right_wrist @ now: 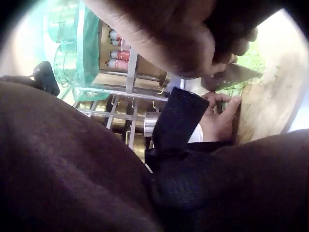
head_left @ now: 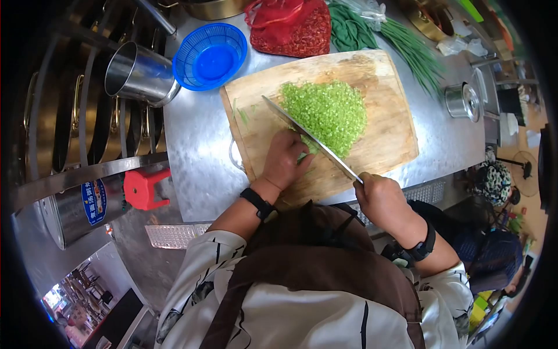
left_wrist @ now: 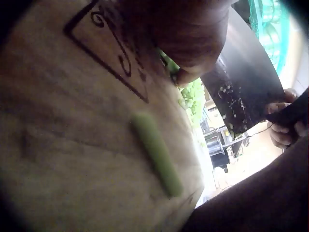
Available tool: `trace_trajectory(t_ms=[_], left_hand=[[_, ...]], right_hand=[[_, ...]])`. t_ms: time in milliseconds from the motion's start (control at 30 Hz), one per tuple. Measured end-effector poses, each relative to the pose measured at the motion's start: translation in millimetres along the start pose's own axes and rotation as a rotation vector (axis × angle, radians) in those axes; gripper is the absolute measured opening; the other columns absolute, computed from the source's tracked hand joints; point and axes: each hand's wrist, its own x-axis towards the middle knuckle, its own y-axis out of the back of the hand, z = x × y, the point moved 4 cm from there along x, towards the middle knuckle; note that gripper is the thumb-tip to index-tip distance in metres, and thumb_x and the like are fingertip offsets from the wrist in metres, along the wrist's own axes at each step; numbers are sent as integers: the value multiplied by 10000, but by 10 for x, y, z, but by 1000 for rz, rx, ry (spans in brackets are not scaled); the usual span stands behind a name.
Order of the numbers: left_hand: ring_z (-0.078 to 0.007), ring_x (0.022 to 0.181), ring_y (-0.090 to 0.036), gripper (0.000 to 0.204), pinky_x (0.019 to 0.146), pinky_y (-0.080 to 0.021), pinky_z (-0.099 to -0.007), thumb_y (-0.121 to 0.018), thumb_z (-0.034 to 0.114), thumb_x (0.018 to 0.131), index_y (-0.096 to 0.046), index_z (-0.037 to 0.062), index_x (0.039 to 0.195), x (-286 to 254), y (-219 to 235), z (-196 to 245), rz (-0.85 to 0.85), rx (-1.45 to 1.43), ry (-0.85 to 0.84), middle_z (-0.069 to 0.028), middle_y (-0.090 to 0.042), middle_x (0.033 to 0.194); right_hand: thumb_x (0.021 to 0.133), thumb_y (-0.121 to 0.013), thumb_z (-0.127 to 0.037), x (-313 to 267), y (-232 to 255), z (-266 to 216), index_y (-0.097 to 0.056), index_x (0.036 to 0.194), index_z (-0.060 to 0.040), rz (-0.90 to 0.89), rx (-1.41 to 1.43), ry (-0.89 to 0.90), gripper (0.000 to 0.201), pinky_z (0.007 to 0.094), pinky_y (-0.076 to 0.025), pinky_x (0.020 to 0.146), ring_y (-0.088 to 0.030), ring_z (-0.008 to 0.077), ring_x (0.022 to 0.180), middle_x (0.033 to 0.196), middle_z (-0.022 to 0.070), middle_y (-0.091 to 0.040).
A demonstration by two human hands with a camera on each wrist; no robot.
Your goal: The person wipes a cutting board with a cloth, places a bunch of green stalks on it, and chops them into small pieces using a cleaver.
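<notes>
My right hand [head_left: 381,200] grips the handle of a broad-bladed cleaver [head_left: 314,139], whose blade runs slantwise across the cutting board [head_left: 383,154]. Small chopped bits cling to the blade [left_wrist: 231,96] in the left wrist view. A mound of finely chopped green vegetable [head_left: 331,113] lies just past the blade. On the near side, my left hand [head_left: 285,160] rests on the board with bent fingers close to the blade, holding green stalks [head_left: 301,156] that its fingers mostly hide. A loose cut stalk [left_wrist: 157,154] lies on the wood beside this hand.
Beyond the board stand a blue plastic basket [head_left: 212,58], a red bag of dried chillies [head_left: 290,32] and a bunch of long green stems [head_left: 412,55]. A steel container [head_left: 136,72] is at the left, a lidded steel pot [head_left: 463,102] at the right. Green scraps [head_left: 242,115] dot the board's left side.
</notes>
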Motion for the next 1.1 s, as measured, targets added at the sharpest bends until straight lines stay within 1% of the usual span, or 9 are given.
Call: trace_trajectory(t_ms=[167, 233, 300, 433, 600, 733, 800, 867, 1100], left_hand=[[-332, 894, -548, 203, 783, -466, -426, -801, 74, 643, -622, 66, 740, 2, 24, 18, 3, 3, 10, -124, -561, 891], [-329, 896, -548, 215, 780, -471, -422, -813, 75, 649, -628, 68, 756, 30, 39, 22, 8, 4, -6, -126, -565, 891], [-333, 913, -544, 222, 790, -472, -423, -813, 77, 650, -623, 65, 763, -9, 31, 36, 2, -20, 23, -128, -556, 903], [-333, 896, -549, 219, 793, -472, -427, -814, 87, 654, -617, 60, 747, 30, 66, 56, 16, 3, 10, -126, -562, 889], [-334, 884, -554, 181, 786, -467, -428, -777, 77, 661, -616, 62, 743, -36, 20, 19, 35, 10, -11, -126, -579, 902], [-335, 876, -558, 186, 783, -469, -425, -781, 77, 658, -617, 61, 743, -52, 12, -9, 20, -2, 0, -128, -583, 896], [-336, 884, -558, 192, 785, -471, -423, -785, 76, 657, -617, 57, 747, -27, 18, 3, -2, 18, 11, -127, -579, 892], [-336, 884, -557, 191, 786, -471, -421, -784, 73, 659, -616, 56, 750, -13, 15, -17, 8, -8, 5, -126, -575, 890], [-333, 899, -563, 171, 795, -482, -417, -786, 62, 685, -633, 53, 762, -57, 47, 35, -23, -3, 37, -141, -589, 898]], right_hand=[[901, -602, -133, 221, -352, 39, -572, 823, 8, -28, 50, -29, 163, 501, -503, 600, -615, 430, 640, 683, 233, -616], [909, -574, -143, 355, -473, 65, -582, 808, 3, 86, 35, -4, 178, 491, -522, 589, -637, 411, 627, 670, 227, -623], [905, -588, -148, 347, -487, 105, -585, 810, 5, 99, 65, -5, 180, 493, -521, 589, -631, 412, 619, 668, 227, -619], [897, -608, -142, 240, -343, 135, -574, 813, 1, 141, 59, 35, 169, 481, -518, 578, -626, 402, 607, 659, 217, -613], [886, -600, -115, 6, -60, -50, -558, 829, 5, -8, -34, 22, 139, 467, -519, 565, -633, 390, 603, 665, 207, -620], [894, -607, -126, 155, -230, -42, -565, 814, 13, -57, 44, -59, 166, 496, -507, 606, -619, 433, 654, 695, 242, -616], [899, -604, -137, 354, -483, 1, -566, 815, 11, 27, 43, -18, 174, 496, -510, 608, -623, 431, 664, 695, 246, -616], [901, -602, -141, 498, -470, -29, -565, 812, 10, 45, 44, -1, 179, 497, -508, 608, -622, 430, 662, 697, 243, -617], [912, -592, -156, 242, -210, 1, -565, 790, -9, 110, 30, 61, 193, 480, -510, 577, -624, 407, 610, 672, 212, -621]])
